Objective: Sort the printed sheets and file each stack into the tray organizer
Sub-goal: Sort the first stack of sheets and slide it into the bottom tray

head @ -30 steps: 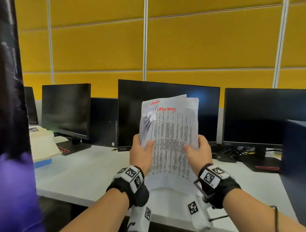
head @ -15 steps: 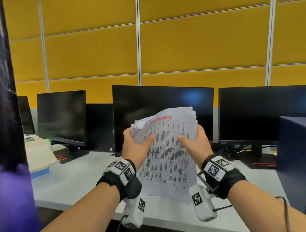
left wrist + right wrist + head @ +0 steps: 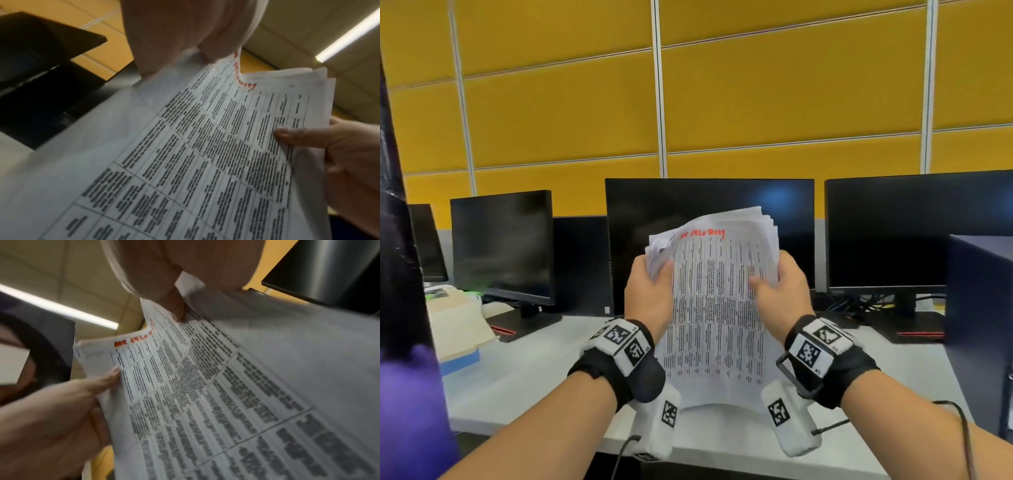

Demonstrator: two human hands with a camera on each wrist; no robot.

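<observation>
A stack of printed sheets stands upright above the white desk, its front page a table of dense text with red handwriting at the top. My left hand grips the stack's left edge, thumb across the front. On the opposite edge my right hand holds it the same way. In the left wrist view the sheets fill the frame, with the right hand at their far edge. The right wrist view shows the sheets and the left hand. No tray organizer is in view.
Three dark monitors line the back of the desk before a yellow panelled wall. A cream and blue box sits at the left. A dark blue box-like object stands at the right edge. A dark and purple shape blocks the far left.
The fanned sheets have been squared into a tighter stack. Both hands have slid up its side edges toward the top, and the stack now sits lower against the monitor.
</observation>
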